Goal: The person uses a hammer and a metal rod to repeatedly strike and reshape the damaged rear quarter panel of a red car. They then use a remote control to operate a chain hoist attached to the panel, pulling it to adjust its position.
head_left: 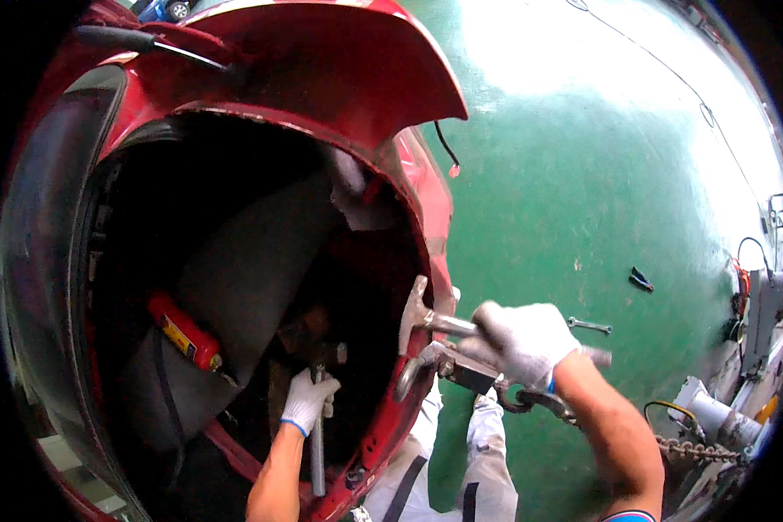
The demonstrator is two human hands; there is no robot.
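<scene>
With fingers clamped on hammer and bar, at an open red car.

In the right hand, hammer: head leftward of the fingers, long axis left to right, over the rim, just beside a clamp nearer to it than to the left hand, wrapped round the bar. Deeper inside, red canister with yellow label, print too small to read. Beyond, on green floor, wrench and pliers.

On the glossy green floor lie a silver metal wrench, blue-and-black pliers and a long thin dark cable.
</scene>
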